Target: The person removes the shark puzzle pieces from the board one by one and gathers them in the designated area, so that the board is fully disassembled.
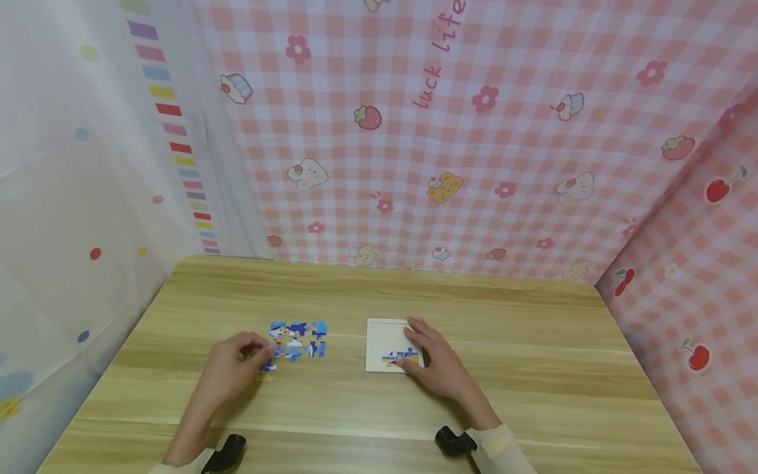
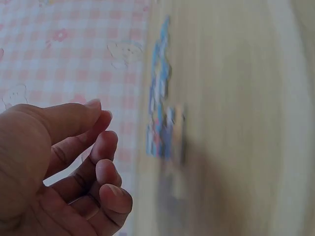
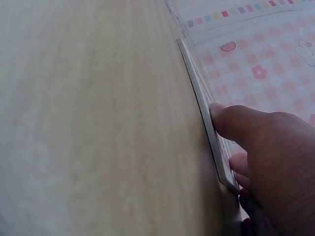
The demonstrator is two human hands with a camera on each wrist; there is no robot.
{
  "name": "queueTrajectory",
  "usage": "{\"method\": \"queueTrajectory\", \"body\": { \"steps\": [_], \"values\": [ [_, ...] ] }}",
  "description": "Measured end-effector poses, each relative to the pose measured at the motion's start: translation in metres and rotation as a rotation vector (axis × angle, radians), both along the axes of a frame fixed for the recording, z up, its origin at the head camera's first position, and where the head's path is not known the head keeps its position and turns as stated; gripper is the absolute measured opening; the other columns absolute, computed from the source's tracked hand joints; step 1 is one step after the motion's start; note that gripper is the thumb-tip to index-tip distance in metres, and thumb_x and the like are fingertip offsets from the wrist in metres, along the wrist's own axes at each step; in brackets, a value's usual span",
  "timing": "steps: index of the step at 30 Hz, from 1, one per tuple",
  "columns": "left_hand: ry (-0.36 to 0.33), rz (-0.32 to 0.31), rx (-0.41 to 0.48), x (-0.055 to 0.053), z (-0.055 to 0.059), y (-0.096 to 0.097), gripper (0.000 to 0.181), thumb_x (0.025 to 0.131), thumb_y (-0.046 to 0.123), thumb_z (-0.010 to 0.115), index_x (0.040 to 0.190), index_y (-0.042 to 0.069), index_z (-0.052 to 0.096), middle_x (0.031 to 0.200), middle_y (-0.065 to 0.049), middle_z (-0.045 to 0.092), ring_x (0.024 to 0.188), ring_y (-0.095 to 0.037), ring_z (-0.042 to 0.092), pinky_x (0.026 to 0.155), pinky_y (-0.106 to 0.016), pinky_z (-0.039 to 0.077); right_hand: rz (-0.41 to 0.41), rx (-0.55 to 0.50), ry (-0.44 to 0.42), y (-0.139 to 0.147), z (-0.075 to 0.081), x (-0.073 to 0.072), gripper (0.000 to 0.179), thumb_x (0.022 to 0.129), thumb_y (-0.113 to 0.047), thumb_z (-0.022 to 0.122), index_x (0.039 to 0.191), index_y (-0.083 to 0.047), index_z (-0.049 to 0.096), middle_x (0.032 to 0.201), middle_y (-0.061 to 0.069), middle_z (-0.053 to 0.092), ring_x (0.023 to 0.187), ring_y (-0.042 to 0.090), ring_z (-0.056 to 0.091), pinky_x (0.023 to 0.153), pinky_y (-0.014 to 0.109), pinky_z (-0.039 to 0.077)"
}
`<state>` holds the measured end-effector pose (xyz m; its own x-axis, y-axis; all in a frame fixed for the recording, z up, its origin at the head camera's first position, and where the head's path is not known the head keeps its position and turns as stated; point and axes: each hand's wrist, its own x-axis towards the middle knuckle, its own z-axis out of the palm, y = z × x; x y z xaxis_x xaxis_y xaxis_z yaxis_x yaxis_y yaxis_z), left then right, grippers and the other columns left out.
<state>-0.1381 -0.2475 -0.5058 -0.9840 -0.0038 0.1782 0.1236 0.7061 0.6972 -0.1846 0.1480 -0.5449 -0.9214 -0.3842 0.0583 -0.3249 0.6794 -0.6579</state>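
Observation:
A pale square puzzle tray (image 1: 379, 336) lies on the table, with a few joined jigsaw pieces (image 1: 392, 357) along its lower right part. My right hand (image 1: 435, 359) holds the tray at its right side; the thumb (image 3: 226, 118) lies on its top, and the other fingers are partly hidden. Left of the tray, loose blue and white jigsaw pieces (image 1: 294, 343) lie in rough rows. My left hand (image 1: 233, 365) is over the left end of these pieces. Its fingers (image 2: 106, 172) are loosely bent, thumb close to the index fingertip, with nothing visible between them.
The wooden table (image 1: 331, 415) has a pink checked cloth (image 1: 426, 151) hanging behind it. A white dotted cloth (image 1: 77, 217) hangs at the left and another checked cloth (image 1: 693, 296) at the right. Black wrist mounts (image 1: 454, 441) sit by both sleeves.

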Motion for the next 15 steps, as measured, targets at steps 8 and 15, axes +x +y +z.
{"method": "queueTrajectory", "body": {
  "steps": [8, 15],
  "values": [
    [0.038, -0.055, 0.046, -0.011, 0.005, 0.027, 0.005, 0.093, 0.011, 0.075, 0.088, 0.012, 0.074, 0.073, 0.003, 0.06, 0.065, -0.006, 0.048, 0.058, -0.022, 0.042, 0.005, 0.025, 0.007, 0.003, -0.001, 0.0, 0.066, 0.095, -0.036, 0.074, 0.15, -0.01, 0.051, 0.167, 0.0, 0.034, 0.158, 0.025, 0.024, 0.125, 0.054, 0.024],
    [0.022, -0.101, 0.084, -0.019, 0.008, 0.054, 0.005, 0.093, 0.01, 0.075, 0.089, 0.012, 0.075, 0.078, 0.002, 0.064, 0.07, -0.009, 0.052, 0.062, -0.022, 0.044, 0.039, 0.031, 0.02, 0.004, 0.002, -0.001, 0.063, 0.096, -0.033, 0.072, 0.151, -0.009, 0.05, 0.167, 0.002, 0.033, 0.158, 0.027, 0.023, 0.126, 0.054, 0.024]
  ]
}}
